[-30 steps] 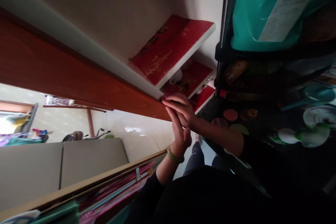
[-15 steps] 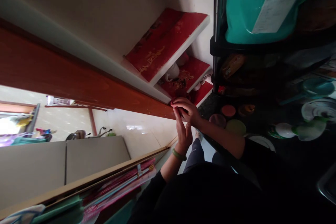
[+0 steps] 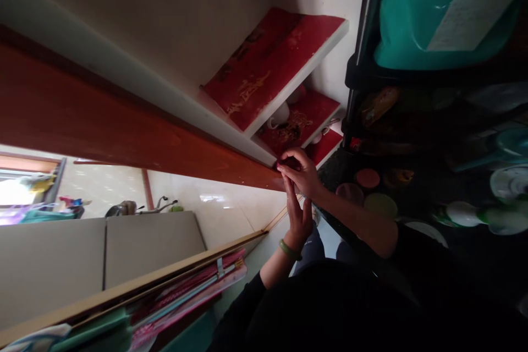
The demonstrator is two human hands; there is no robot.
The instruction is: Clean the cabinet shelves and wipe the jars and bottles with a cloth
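Note:
My right hand (image 3: 304,174) reaches in from the right, its fingers curled over a small dark red thing (image 3: 289,164) at the front edge of the lower red-lined shelf (image 3: 303,121). I cannot make out what that thing is. My left hand (image 3: 297,213), with a green bangle (image 3: 290,250) on the wrist, rises from below. Its fingers are stretched straight and flat, and their tips touch the underside of my right hand. Both hands meet where the reddish-brown wooden board (image 3: 124,132) ends.
A white cup (image 3: 279,115) sits between the red-lined shelves (image 3: 268,77). At right a dark rack (image 3: 358,66) holds a teal bag (image 3: 416,16), round lids (image 3: 368,178) and dishes. A grey cabinet (image 3: 103,258) and pink rolled papers (image 3: 193,297) lie at lower left.
My right hand's fingers have curled from lying flat on the shelf edge to closing over the small dark thing. My left hand stays upright beneath it. The view has shifted a little.

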